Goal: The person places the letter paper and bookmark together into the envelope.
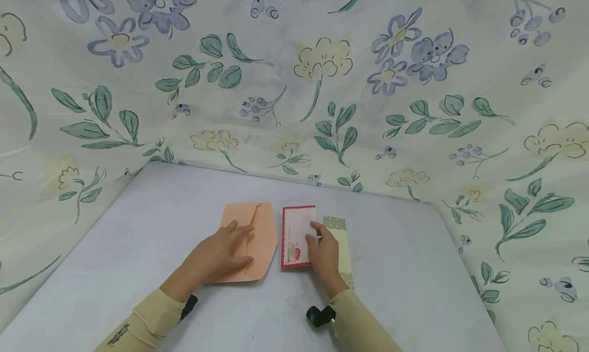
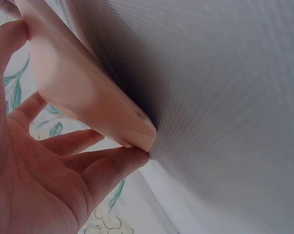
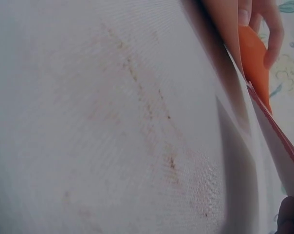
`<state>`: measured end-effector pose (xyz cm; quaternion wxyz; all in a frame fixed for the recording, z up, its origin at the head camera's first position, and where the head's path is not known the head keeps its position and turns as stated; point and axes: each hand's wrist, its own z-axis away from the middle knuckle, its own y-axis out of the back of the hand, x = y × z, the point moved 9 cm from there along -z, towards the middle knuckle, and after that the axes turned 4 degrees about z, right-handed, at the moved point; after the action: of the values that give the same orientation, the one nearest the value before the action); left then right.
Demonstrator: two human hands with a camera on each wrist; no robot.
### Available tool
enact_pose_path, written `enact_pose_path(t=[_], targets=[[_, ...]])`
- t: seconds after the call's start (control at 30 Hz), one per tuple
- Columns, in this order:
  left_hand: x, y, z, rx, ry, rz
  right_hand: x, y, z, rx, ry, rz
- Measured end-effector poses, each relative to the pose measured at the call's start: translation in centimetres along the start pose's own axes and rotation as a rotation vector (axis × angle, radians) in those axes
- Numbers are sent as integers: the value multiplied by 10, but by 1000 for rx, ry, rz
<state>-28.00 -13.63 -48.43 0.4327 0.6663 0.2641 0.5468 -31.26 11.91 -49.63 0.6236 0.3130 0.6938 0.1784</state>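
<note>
A peach-orange envelope (image 1: 264,242) lies on the table with its flap side up. My left hand (image 1: 212,257) rests on its left half, fingers spread and fairly straight. In the left wrist view, several fingertips touch the envelope (image 2: 74,85), whose near edge stands slightly off the table. Just to the right is a white card (image 1: 298,234) with a red scalloped border and a small printed picture near its bottom. My right hand (image 1: 324,260) pinches this card by its right edge. Only the edge of the card (image 3: 278,139) shows in the right wrist view.
A cream strip (image 1: 344,250) with glittery gold ends lies partly beneath my right hand. The white table (image 1: 405,260) bears faint brownish stains. A floral-patterned sheet (image 1: 276,81) hangs behind and around it. Black camera mounts (image 1: 320,316) sit at my wrists.
</note>
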Motion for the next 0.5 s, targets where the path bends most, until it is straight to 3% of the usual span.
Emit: enact_pose_path(t=[0.5], targets=[[3,2,1,-1,3,-5,-3,0,1,3,-10,-20]])
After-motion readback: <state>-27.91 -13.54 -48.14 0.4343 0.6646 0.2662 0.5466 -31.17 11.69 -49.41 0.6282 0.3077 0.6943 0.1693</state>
